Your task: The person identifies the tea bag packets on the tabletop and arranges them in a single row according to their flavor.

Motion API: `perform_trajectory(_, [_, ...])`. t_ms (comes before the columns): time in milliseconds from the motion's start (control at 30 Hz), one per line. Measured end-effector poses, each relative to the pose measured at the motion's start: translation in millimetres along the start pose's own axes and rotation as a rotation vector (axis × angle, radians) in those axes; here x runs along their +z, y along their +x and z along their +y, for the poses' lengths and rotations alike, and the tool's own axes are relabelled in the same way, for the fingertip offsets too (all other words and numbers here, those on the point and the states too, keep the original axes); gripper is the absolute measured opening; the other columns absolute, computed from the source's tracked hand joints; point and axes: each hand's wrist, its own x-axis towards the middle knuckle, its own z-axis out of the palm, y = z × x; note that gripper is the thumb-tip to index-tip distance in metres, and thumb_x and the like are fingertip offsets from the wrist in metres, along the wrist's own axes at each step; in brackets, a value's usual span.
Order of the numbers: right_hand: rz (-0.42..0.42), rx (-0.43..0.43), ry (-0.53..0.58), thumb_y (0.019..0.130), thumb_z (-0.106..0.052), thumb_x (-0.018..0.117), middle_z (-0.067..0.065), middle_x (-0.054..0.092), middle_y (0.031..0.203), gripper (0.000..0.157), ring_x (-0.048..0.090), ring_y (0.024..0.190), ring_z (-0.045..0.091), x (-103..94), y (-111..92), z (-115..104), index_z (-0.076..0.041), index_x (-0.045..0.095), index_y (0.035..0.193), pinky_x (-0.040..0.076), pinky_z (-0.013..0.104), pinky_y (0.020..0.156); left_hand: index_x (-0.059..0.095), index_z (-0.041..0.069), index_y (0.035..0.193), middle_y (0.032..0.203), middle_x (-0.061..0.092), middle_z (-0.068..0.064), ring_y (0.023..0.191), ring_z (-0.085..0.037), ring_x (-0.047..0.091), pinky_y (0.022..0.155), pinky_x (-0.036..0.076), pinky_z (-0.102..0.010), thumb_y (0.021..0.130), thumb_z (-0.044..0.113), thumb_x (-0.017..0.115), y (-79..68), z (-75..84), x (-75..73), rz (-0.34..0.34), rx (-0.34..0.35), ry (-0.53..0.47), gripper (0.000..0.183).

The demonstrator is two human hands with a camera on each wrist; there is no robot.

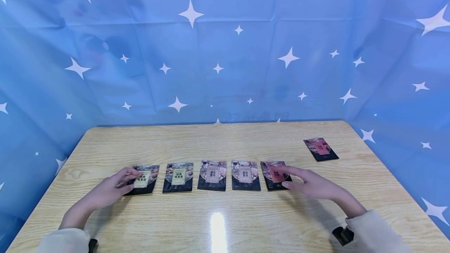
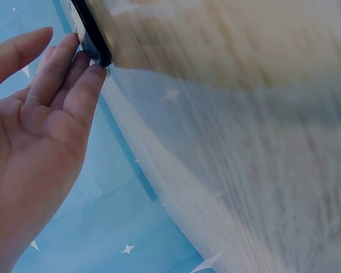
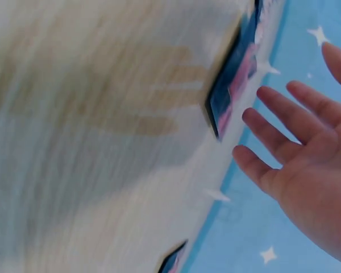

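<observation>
Several flat dark tea packets lie in a row on the table. At the left end, the fingers of my left hand (image 1: 107,190) rest at the side of a packet with a pale yellow-green label (image 1: 142,180). In the left wrist view those fingers are fairly straight and meet the packet's edge (image 2: 94,37), the thumb apart. My right hand (image 1: 313,182) reaches over the packet with a red label (image 1: 275,175) at the row's right end. From the right wrist, its fingers are spread and stand apart from the packet (image 3: 230,85).
Between the hands lie another yellow-green-labelled packet (image 1: 178,177) and two pinkish-labelled packets (image 1: 212,175). A second red-labelled packet (image 1: 320,149) lies tilted farther back on the right. Behind the wooden table (image 1: 197,139) hangs a blue star-patterned cloth (image 1: 211,42).
</observation>
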Motion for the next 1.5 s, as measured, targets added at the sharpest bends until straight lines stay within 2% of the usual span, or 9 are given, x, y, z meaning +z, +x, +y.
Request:
perform_trajectory(167, [0.067,0.044,-0.017,0.099,-0.021,0.047,0.028,0.034,0.141,0.049,0.028,0.128,0.049,-15.6,-5,7,0.001,0.035,0.141,0.034,0.063,0.091,0.045,0.002,0.122,0.131,0.047,-0.027,0.120,-0.048,0.040,0.085,0.043,-0.055,0.095,0.007,0.051,0.0,1.4,-0.3,-0.001,-0.009,0.007,0.028])
perform_trajectory(367, [0.169,0.095,-0.026,0.099,-0.022,0.048,0.026,0.038,0.139,0.051,0.033,0.127,0.046,-36.2,-10,18,0.000,0.032,0.142,0.039,0.056,0.091,0.045,0.002,0.124,0.132,0.046,-0.026,0.121,-0.047,0.040,0.087,0.042,-0.055,0.095,0.007,0.050,0.8,1.8,-1.1,0.000,-0.013,0.000,0.030])
perform_trajectory(500, [0.228,0.104,-0.064,0.100,-0.021,0.046,0.029,0.039,0.137,0.050,0.036,0.125,0.046,-47.7,-11,28,0.005,0.032,0.140,0.041,0.054,0.090,0.046,0.002,0.123,0.131,0.047,-0.026,0.121,-0.047,0.040,0.087,0.042,-0.056,0.095,0.007,0.050,0.8,1.7,-1.1,0.005,-0.001,-0.002,0.029])
perform_trajectory(600, [0.262,0.130,-0.074,0.100,-0.020,0.044,0.033,0.039,0.134,0.049,0.037,0.122,0.048,-55.4,-11,37,0.009,0.032,0.138,0.040,0.055,0.090,0.045,0.002,0.124,0.131,0.047,-0.026,0.121,-0.048,0.040,0.087,0.042,-0.055,0.095,0.006,0.050,0.7,1.3,-1.3,-0.002,-0.003,-0.010,0.030])
perform_trajectory(700, [0.306,0.186,-0.063,0.101,-0.024,0.041,0.034,0.036,0.135,0.052,0.035,0.123,0.050,-62.2,-12,47,0.010,0.030,0.138,0.037,0.057,0.093,0.045,0.002,0.124,0.132,0.046,-0.026,0.121,-0.048,0.039,0.086,0.043,-0.054,0.095,0.006,0.050,0.7,0.9,-1.6,-0.010,-0.006,-0.020,0.030])
perform_trajectory(833, [0.359,0.222,-0.028,0.102,-0.028,0.037,0.033,0.033,0.137,0.052,0.030,0.125,0.050,-70.2,-12,59,0.009,0.030,0.138,0.032,0.060,0.094,0.045,0.002,0.124,0.131,0.047,-0.026,0.121,-0.048,0.039,0.086,0.043,-0.054,0.095,0.007,0.050,0.7,0.4,-1.9,-0.008,0.001,-0.018,0.030])
perform_trajectory(1133, [0.374,0.250,0.005,0.104,-0.023,0.031,0.037,0.031,0.134,0.050,0.031,0.122,0.052,-80.1,-10,71,0.013,0.022,0.138,0.033,0.060,0.093,0.045,0.003,0.123,0.131,0.046,-0.026,0.121,-0.048,0.039,0.084,0.044,-0.053,0.095,0.007,0.051,0.3,0.9,-0.9,-0.003,-0.006,-0.015,0.029])
perform_trajectory(1333, [0.353,0.282,0.048,0.103,-0.011,0.027,0.038,0.030,0.135,0.044,0.033,0.121,0.053,-84.7,-12,76,0.013,0.020,0.139,0.031,0.062,0.094,0.045,0.003,0.122,0.131,0.047,-0.026,0.120,-0.048,0.040,0.084,0.044,-0.054,0.095,0.008,0.052,-0.4,0.7,0.3,0.004,-0.001,-0.005,0.028])
perform_trajectory(1500, [0.345,0.319,0.053,0.100,-0.005,0.027,0.040,0.022,0.138,0.044,0.025,0.124,0.055,-87.6,-13,82,0.013,0.018,0.139,0.030,0.063,0.094,0.044,0.002,0.122,0.132,0.046,-0.027,0.120,-0.048,0.040,0.081,0.046,-0.052,0.095,0.006,0.051,-0.2,-0.4,0.2,0.000,0.011,-0.012,0.028])
